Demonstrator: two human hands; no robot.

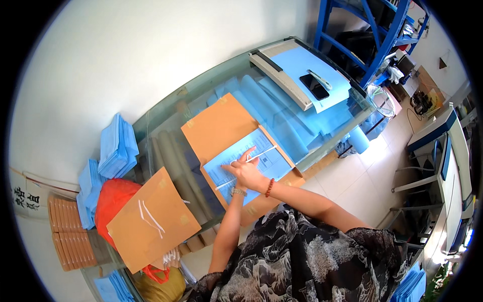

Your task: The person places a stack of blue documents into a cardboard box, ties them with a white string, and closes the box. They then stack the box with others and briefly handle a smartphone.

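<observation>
A pale blue printed sheet [266, 160] lies on an open orange-brown card folder [216, 126] on the glass table [166, 108]. A thin white strip [267, 150] runs slantwise across the sheet. My right hand [253, 170], with a red bead bracelet at the wrist, rests on the sheet, its fingers on the strip. My left hand [235, 177], with a wristwatch, lies close against the right one and is mostly covered by it, so its fingers are hidden.
A second orange-brown card [151, 221] with white strips lies lower left over a red bag [113, 199]. Blue sheet stacks [118, 146] sit at left. A paper trimmer [282, 75] carries a black phone [314, 86]. Blue rolls [282, 116] lie under the glass; blue shelving [382, 35] stands behind.
</observation>
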